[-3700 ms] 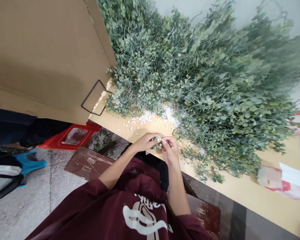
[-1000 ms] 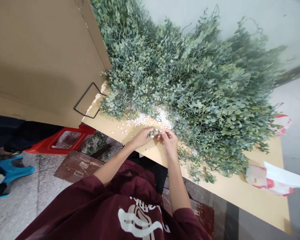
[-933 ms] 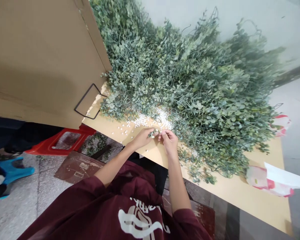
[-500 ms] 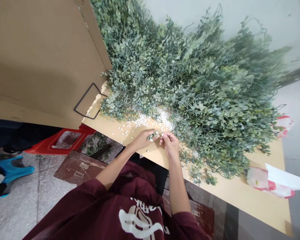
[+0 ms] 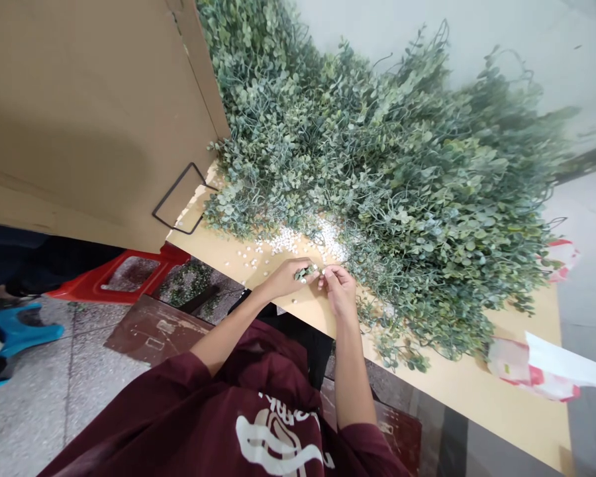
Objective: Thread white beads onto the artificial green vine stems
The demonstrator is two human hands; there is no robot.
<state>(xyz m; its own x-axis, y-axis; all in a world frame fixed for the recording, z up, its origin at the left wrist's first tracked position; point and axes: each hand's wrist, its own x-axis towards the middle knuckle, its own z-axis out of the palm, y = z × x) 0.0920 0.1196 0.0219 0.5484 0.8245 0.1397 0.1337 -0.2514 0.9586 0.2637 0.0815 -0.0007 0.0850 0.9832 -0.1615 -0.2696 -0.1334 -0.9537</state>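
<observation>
My left hand (image 5: 284,278) is closed on a small green leafy sprig (image 5: 305,271) that has a few white bits on it. Close beside it on the right, my right hand (image 5: 340,285) pinches at the sprig's end, with what looks like a small white bead (image 5: 323,271) at the fingertips. Many small white beads (image 5: 285,240) lie scattered on the table just beyond both hands. Behind them rises a big heap of artificial leafy greenery (image 5: 377,159). Some loose stems (image 5: 402,354) hang toward the table's front edge, right of my right hand.
A large cardboard box (image 5: 79,119) stands at the left, beside a black wire frame (image 5: 179,199). Red-and-white plastic bags (image 5: 511,361) lie on the wooden table (image 5: 531,421) at the right. Below are a red stool (image 5: 109,278) and a blue stool (image 5: 24,331).
Both hands stay close together at the sprig, with only slight finger movement. The whole view has shifted a little.
</observation>
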